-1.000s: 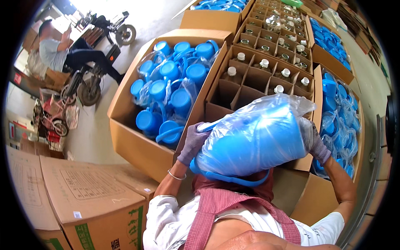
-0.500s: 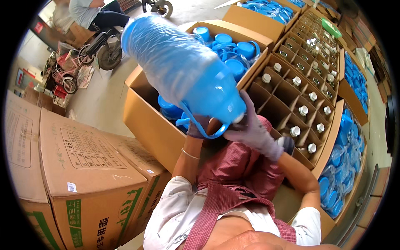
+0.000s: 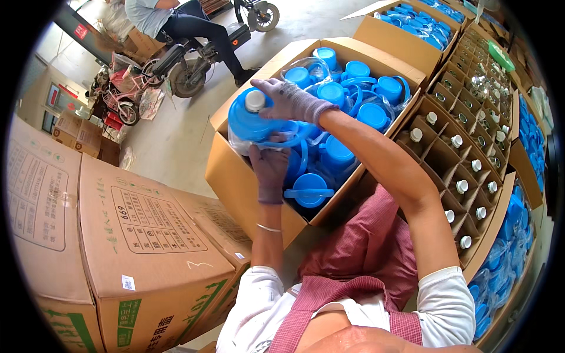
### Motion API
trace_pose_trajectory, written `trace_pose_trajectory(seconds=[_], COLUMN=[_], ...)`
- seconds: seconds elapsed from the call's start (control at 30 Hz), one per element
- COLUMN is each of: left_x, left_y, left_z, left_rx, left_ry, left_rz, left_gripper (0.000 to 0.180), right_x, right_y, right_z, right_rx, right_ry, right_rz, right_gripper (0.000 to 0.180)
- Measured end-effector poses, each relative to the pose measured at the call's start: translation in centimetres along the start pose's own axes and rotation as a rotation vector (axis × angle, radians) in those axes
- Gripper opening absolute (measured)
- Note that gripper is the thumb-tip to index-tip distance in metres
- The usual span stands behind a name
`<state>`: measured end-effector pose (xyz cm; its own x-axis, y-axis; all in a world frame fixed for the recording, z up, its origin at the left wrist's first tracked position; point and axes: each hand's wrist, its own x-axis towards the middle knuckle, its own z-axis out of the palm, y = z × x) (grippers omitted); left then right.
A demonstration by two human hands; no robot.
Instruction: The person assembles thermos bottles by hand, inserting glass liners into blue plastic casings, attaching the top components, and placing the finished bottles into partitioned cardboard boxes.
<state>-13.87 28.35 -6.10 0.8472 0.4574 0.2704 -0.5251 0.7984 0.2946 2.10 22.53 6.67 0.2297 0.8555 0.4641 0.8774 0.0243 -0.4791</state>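
A blue thermos flask [image 3: 244, 120] with a clear plastic wrap stands upright in the near left corner of an open carton [image 3: 235, 191]. Its white stopper [image 3: 255, 100] faces up. My left hand [image 3: 272, 170], in a grey-purple glove, is closed at the flask's near side by its handle; some fingers are hidden. Over the flask's top, my gloved right hand [image 3: 297, 103] spreads its fingers apart beside the stopper, seemingly not gripping it. Several other blue flasks [image 3: 372, 116] with lids and handles fill the same carton.
Right of the carton, a divided cardboard box [image 3: 438, 156] holds several white-stoppered bottles. Further cartons of blue parts [image 3: 500, 259] stand at the right and far back. Tall closed cartons [image 3: 147, 235] rise at my left. Beyond, a person [image 3: 188, 23] sits on an electric scooter [image 3: 188, 73].
The flask, tilted in my hands before with its stopper end toward me, now stands upright in the carton. Both hands moved forward and left, and my right hand shifted to its top.
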Motion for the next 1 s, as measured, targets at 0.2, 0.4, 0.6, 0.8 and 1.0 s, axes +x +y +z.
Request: trace_pose_trajectory(seconds=[0.2, 0.4, 0.6, 0.8, 1.0], left_x=[5.3, 8.5, 15.6, 18.4, 19.7], left_y=[11.4, 6.7, 1.8, -0.1, 3.2], left_z=[-14.0, -15.6, -12.3, -7.8, 7.1], left_rx=[-0.047, -0.128, 1.532, 1.990, 2.397], left_ry=[0.412, 0.689, 0.096, 0.237, 0.062], left_rz=[0.212, 0.053, 0.016, -0.369, 0.564], left_gripper=[0.031, 0.041, 0.059, 0.065, 0.032], right_x=[-7.0, -22.9, -22.3, -22.6, -23.0], right_y=[4.6, 12.5, 11.4, 11.2, 11.8], right_z=[1.3, 6.0, 7.1, 7.5, 7.1], right_rx=[0.040, -0.325, -0.384, -0.342, -0.331], right_ry=[0.215, 0.156, 0.193, 0.194, 0.135], right_rz=[0.003, 0.412, 0.429, 0.457, 0.513], right_gripper=[0.059, 0.057, 0.053, 0.051, 0.053])
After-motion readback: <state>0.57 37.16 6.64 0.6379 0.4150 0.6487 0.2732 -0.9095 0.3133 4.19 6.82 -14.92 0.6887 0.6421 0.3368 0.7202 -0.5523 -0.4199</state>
